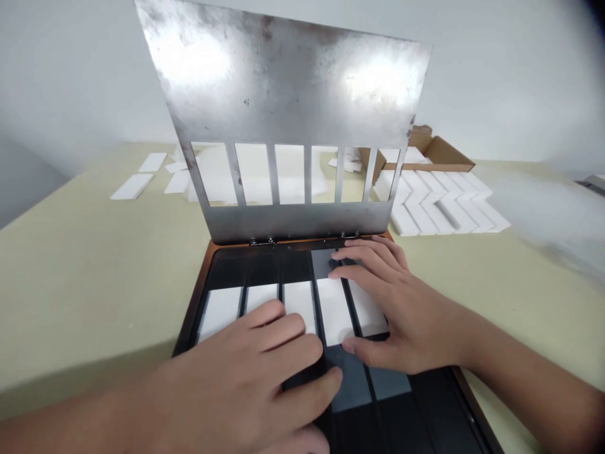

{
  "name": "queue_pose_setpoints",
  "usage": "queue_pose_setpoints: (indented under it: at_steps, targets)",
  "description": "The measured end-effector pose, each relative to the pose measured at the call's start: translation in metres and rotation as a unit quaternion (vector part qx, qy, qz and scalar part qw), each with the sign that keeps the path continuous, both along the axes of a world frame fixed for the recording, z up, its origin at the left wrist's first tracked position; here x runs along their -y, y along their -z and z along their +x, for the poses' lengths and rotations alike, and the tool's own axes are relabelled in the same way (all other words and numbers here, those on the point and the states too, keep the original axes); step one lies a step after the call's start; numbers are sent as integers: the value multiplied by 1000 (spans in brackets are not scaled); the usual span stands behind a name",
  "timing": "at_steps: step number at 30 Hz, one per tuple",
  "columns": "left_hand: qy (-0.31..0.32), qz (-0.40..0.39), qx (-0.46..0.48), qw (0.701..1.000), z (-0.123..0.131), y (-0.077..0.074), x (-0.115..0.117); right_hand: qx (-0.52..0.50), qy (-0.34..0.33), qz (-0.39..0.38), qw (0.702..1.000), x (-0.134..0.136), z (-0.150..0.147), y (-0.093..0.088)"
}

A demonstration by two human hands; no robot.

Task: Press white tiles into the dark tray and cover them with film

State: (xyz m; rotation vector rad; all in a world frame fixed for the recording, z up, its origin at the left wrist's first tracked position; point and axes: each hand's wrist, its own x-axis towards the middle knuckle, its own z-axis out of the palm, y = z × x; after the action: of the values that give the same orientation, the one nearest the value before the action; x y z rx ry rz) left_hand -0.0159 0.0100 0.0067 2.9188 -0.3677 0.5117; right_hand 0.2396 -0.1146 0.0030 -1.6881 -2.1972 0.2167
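Observation:
A black slotted tray (359,429) in a brown frame lies before me, its metal lid (297,94) with rectangular windows hinged upright. Several white cards lie side by side in the slots. My right hand (401,309) rests over the right slots, its thumb at the lower edge of a white card (334,309) and its fingertips by the card's top edge. My left hand (265,372) hovers over the tray's lower left, fingers curled; it covers part of the left cards (222,306). Whether anything is under its fingers is hidden.
Rows of stacked white cards (439,202) stand at the right, beside an open cardboard box (447,154). Loose white pieces (132,187) lie at the back left of the pale green table (70,271). More white sheets show through the lid's windows.

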Motion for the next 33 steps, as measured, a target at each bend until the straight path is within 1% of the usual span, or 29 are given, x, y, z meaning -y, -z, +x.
queue_pose_setpoints:
  at_steps: [11,21,33]
  targets:
    - [2,-1,5,1000,-3,0,-2,-3,0,7,1000,0,0,-1]
    - [-3,7,7,1000,-2,2,-1,-1,1,3,1000,0,0,1]
    - [-2,6,7,1000,-2,0,-1,-17,-5,8,1000,0,1,0]
